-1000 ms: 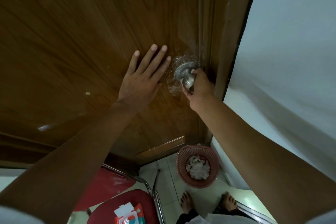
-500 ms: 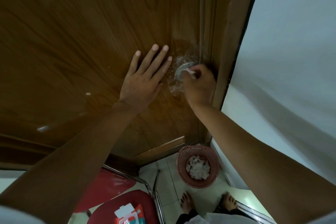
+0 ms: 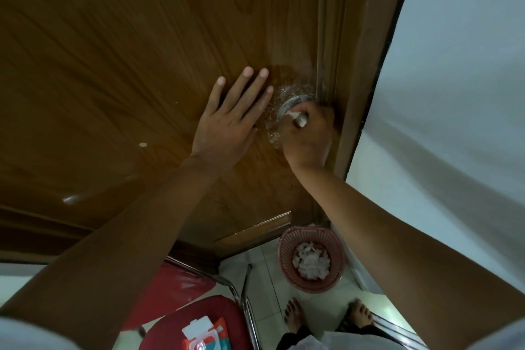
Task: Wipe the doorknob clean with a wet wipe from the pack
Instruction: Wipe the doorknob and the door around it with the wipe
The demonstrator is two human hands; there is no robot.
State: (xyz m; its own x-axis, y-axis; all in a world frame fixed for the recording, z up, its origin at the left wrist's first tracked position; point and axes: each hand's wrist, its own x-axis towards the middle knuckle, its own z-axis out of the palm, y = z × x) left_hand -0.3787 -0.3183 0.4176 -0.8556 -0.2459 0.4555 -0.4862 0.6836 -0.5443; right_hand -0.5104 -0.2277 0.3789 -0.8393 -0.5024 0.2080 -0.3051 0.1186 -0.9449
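Note:
A round metal doorknob (image 3: 299, 120) sits near the right edge of the brown wooden door (image 3: 142, 51), on a silver plate (image 3: 289, 102). My right hand (image 3: 309, 139) is wrapped over the knob with a white wet wipe (image 3: 292, 113) pressed against it; only a scrap of the wipe and the knob's end show between my fingers. My left hand (image 3: 230, 122) lies flat on the door just left of the knob, fingers spread, holding nothing. The wet wipe pack (image 3: 203, 335), lid flipped up, rests on a red chair seat (image 3: 216, 310) at the bottom.
A pink plastic basket (image 3: 335, 250) with several crumpled white wipes stands on the tiled floor by the door frame (image 3: 366, 65). My bare feet (image 3: 295, 318) are below it. A white wall (image 3: 454, 94) fills the right side. The chair's metal frame (image 3: 247, 293) stands left of my feet.
My right hand has turned over the knob from its underside to on top of it, covering most of the knob. My left hand has stayed flat on the door.

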